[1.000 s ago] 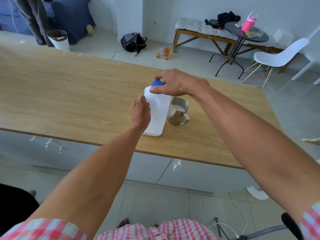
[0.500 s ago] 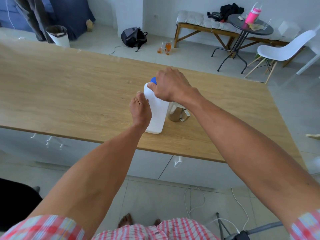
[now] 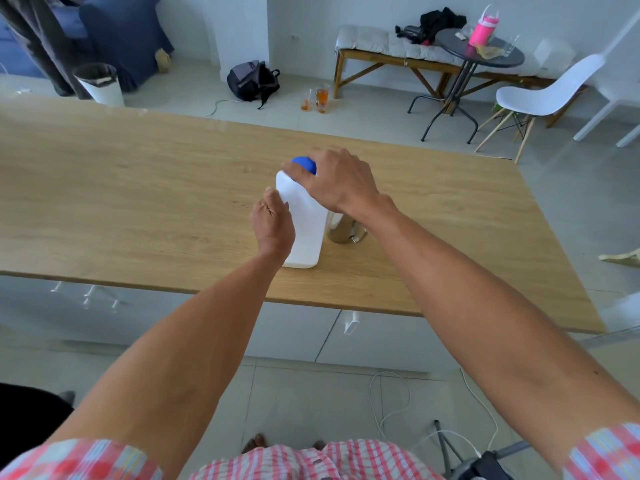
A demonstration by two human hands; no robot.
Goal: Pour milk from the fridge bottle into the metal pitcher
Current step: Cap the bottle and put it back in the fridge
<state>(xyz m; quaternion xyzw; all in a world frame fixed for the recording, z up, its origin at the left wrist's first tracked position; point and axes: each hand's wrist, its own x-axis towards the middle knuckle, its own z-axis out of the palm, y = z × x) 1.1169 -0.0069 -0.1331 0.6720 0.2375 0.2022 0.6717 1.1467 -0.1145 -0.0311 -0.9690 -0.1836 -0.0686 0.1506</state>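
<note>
A white plastic milk bottle (image 3: pixel 306 223) stands upright on the wooden table (image 3: pixel 138 202), near its front edge. My left hand (image 3: pixel 273 223) grips the bottle's left side. My right hand (image 3: pixel 334 183) is curled over the blue cap (image 3: pixel 304 165) on top of the bottle. The metal pitcher (image 3: pixel 341 230) stands just right of the bottle, mostly hidden under my right wrist; only its lower body and handle show.
The table's front edge runs just below the bottle. Beyond the table are a white chair (image 3: pixel 543 98), a round dark side table (image 3: pixel 481 53), a wooden bench (image 3: pixel 381 50), a backpack (image 3: pixel 251 79) and a bin (image 3: pixel 98 83). Cables lie on the floor (image 3: pixel 388 400).
My right hand has stayed on the blue cap and turned, its wrist now covering the pitcher's opening. My left hand keeps holding the bottle's side. The bottle has not moved.
</note>
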